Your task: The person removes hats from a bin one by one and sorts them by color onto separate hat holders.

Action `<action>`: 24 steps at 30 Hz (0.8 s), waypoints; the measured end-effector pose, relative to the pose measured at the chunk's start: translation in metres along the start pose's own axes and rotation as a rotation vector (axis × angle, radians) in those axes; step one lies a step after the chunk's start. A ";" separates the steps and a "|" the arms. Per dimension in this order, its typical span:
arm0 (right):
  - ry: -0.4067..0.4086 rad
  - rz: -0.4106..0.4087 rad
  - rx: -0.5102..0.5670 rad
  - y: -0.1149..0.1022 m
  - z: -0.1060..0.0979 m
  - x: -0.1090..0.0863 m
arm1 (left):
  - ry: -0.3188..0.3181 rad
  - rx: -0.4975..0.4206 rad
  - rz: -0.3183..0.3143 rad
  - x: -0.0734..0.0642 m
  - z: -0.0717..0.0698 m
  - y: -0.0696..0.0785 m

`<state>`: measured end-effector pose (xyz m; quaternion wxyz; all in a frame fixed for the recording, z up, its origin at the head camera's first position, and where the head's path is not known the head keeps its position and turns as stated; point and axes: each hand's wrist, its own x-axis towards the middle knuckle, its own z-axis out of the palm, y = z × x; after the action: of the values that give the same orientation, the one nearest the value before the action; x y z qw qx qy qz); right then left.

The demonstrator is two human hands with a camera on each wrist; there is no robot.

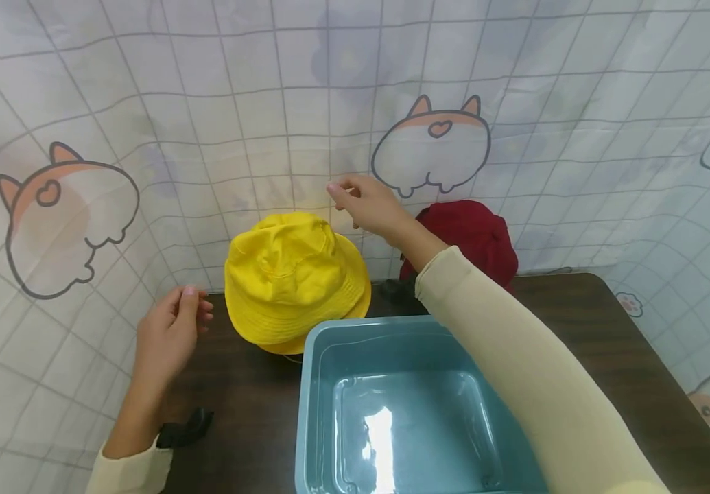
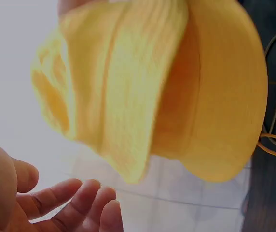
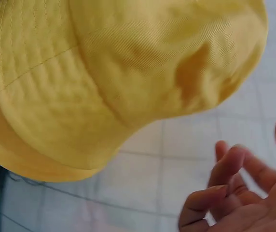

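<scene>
A yellow bucket hat sits against the wall at the back of the table, its crown up. Two brim layers show in the left wrist view, where the hat has a thin cord loop near it. My left hand hovers just left of the brim, fingers loosely bent and holding nothing. On the other side, my right hand is raised beside and above the crown, apart from it. In the right wrist view the fingers are loosely curled with nothing between them, next to the hat.
A blue plastic basin stands in front of the hat, under my right forearm. Behind that arm lies a dark red hat, partly hidden. The dark wooden table meets a patterned curtain at the back and sides.
</scene>
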<state>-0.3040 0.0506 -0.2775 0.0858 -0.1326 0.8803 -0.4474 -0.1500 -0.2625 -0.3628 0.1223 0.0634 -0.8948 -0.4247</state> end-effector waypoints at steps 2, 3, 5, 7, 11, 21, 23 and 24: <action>-0.020 0.126 0.109 0.009 0.000 0.004 | -0.036 -0.031 -0.055 0.012 0.001 -0.007; -0.031 0.186 0.148 0.013 0.001 0.006 | -0.055 -0.044 -0.076 0.017 0.003 -0.010; -0.052 0.296 0.211 0.021 0.002 0.009 | -0.101 -0.056 -0.111 0.026 0.007 -0.014; -0.074 0.387 0.260 0.027 0.005 0.012 | -0.157 -0.070 -0.141 0.033 0.012 -0.017; -0.122 0.515 0.298 0.037 0.011 0.017 | -0.264 -0.103 -0.194 0.041 0.019 -0.021; -0.229 0.691 0.369 0.051 0.017 0.022 | -0.328 -0.225 -0.306 0.047 0.033 -0.033; -0.240 0.690 0.378 0.054 0.017 0.021 | -0.318 -0.256 -0.311 0.048 0.035 -0.035; -0.242 0.684 0.383 0.056 0.018 0.021 | -0.314 -0.270 -0.311 0.048 0.036 -0.036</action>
<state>-0.3280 0.0618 -0.3339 0.3556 0.1345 0.7580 -0.5300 -0.2058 -0.2687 -0.4048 -0.0775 0.1169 -0.8174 -0.5588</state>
